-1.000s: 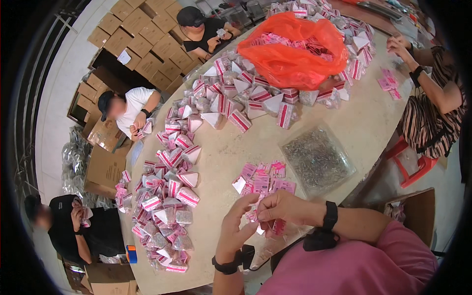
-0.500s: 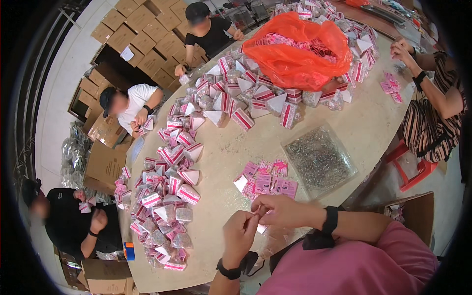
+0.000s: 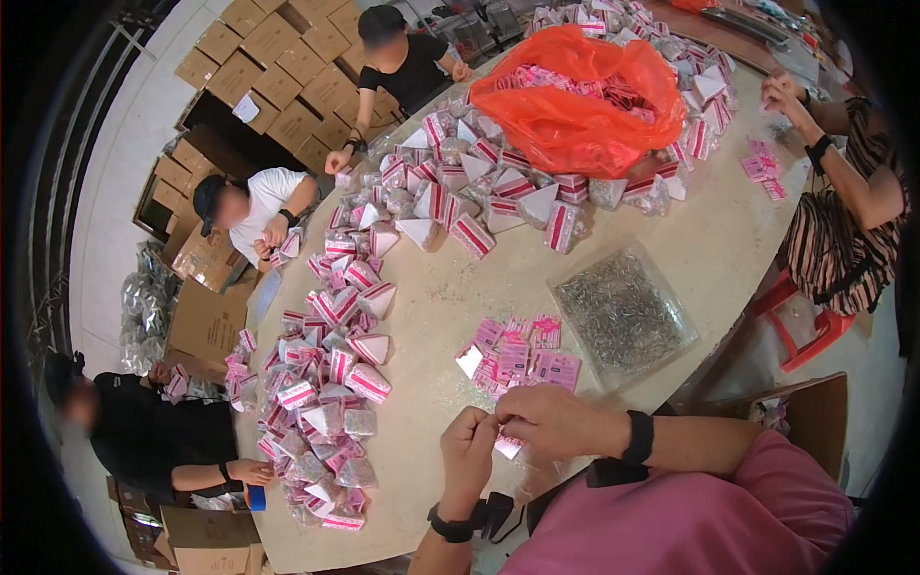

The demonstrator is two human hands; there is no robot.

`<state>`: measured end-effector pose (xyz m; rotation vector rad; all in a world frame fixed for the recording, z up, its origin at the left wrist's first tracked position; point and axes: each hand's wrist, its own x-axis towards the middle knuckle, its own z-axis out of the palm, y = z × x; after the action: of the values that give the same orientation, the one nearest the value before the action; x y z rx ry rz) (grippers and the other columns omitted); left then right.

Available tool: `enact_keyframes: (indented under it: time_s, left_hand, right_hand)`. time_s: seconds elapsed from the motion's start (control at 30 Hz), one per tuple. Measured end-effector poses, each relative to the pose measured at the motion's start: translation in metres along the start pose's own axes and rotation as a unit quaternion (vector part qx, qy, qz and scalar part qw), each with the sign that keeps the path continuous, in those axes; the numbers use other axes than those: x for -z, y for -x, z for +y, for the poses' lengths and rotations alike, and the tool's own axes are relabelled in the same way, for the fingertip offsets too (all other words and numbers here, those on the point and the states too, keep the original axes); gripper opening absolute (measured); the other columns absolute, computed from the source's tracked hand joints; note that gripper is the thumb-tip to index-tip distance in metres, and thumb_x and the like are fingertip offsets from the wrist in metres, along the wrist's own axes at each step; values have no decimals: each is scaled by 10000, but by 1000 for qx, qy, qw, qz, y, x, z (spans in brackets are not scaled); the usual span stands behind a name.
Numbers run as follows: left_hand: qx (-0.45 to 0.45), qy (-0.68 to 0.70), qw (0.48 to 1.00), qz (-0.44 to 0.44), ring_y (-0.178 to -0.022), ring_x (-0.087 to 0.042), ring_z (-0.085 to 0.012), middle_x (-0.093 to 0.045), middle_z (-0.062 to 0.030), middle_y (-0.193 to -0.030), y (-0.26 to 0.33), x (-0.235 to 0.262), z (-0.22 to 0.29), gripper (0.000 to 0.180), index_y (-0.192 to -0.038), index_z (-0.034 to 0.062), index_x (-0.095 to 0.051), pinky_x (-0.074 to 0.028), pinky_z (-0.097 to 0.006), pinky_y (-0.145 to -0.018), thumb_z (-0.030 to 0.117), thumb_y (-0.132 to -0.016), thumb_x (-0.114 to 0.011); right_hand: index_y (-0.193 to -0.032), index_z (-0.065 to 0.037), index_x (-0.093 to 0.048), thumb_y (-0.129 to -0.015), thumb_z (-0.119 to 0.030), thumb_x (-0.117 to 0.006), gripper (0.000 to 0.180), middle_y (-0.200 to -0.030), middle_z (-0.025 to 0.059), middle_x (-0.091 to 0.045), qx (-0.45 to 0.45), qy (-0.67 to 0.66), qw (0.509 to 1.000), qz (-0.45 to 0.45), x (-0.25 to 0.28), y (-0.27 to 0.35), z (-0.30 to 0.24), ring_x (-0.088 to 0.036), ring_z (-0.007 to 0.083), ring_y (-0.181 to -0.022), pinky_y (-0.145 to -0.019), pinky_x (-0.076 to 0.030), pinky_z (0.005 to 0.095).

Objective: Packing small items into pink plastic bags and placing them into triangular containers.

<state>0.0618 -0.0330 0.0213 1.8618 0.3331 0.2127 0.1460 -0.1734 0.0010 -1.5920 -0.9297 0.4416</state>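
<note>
My left hand (image 3: 467, 458) and my right hand (image 3: 554, 423) meet over the table's near edge, fingertips pinched together. What they pinch is too small to make out. Just below the fingers shows a small pink-and-white card (image 3: 509, 447); whether it is held or lies on the table I cannot tell. Beyond my hands lies a loose spread of pink printed cards (image 3: 515, 356). To their right is a shallow clear tray (image 3: 694, 337) full of small, thin metallic pieces (image 3: 623, 311).
Heaps of clear packets with pink-and-white cards (image 3: 331, 383) line the table's left and far sides. Amid the far heap sits an open red plastic bag (image 3: 517, 120) of pink cards. Several co-workers sit around the table (image 3: 431, 335). Brown cartons (image 3: 278, 48) are stacked behind.
My hands stay pinched together, shifted only slightly. The lower-left co-worker's hand has come down to the table's edge by the packets. The far co-worker's hand has moved slightly left.
</note>
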Motion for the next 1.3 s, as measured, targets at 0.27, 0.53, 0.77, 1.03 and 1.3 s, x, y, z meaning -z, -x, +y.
enact_keyframes:
  time_s: [0.27, 0.53, 0.77, 1.03, 1.3]
  left_hand:
    - [-83, -159, 984, -1, -583, -479, -130, -538, -91, -659, -2, -7, 1, 125, -750, -13, -532, -398, -286, -527, 58, -849, -559]
    - [-42, -72, 996, 30, -594, -456, -78, -520, -36, -632, -8, -5, -11, 152, -723, -2, -525, -383, -244, -529, 49, -865, -536]
    - [0, 36, 999, 28, -596, -458, -68, -529, -8, -649, -9, -6, -15, 148, -714, -5, -524, -390, -220, -539, 32, -858, -529]
    - [52, 66, 996, -26, -557, -421, -72, -470, -1, -613, -24, 4, -11, 174, -684, 26, -499, -341, -216, -518, 85, -848, -493]
    - [-64, -205, 977, 14, -616, -548, -114, -582, -65, -669, -170, 41, 1, 153, -861, -12, -590, -438, -261, -561, 132, -810, -597]
  right_hand:
    - [-990, -2, -508, -772, -12, -537, 220, -799, 143, -577, -97, -135, 986, -1, -3, -6, 4, -578, 249, -761, -658, -450, 367]
    - [-849, -22, -537, -844, -165, -542, 144, -725, 178, -590, -46, 61, 996, 42, -4, -2, -4, -588, 367, -719, -604, -441, 448]
    - [-824, -23, -532, -888, -204, -508, 194, -696, 157, -578, 56, 52, 995, 61, -6, 1, 8, -581, 367, -685, -574, -435, 453]
    - [-806, -25, -557, -892, -189, -490, 197, -728, 162, -572, 85, 58, 993, 59, -4, -1, 22, -578, 348, -672, -569, -446, 416]
    - [-900, 17, -627, -881, -132, -572, 160, -751, 43, -605, -189, -244, 950, 44, 18, 7, 38, -559, 101, -648, -580, -459, 248]
